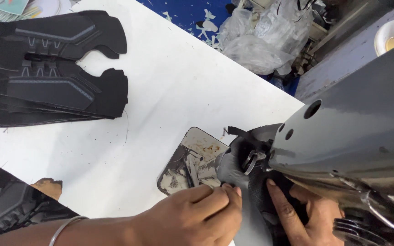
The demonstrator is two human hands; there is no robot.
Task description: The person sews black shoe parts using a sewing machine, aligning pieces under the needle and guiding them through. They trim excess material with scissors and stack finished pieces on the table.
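Fabric piece (251, 214) between both hands

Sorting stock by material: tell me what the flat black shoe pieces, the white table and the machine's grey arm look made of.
Black shoe pieces: likely synthetic fabric or faux leather, matte, with raised grey trim strips.
White table: smooth laminate or painted board, by its even, faintly scuffed surface.
Grey machine arm: painted metal, glossy with soft reflections and drilled holes.
Dark piece under the left hand and right hand: unclear.

Glossy grey metal sewing machine (365, 132), matt black fabric shoe upper (263, 200), smooth white table (169, 91).
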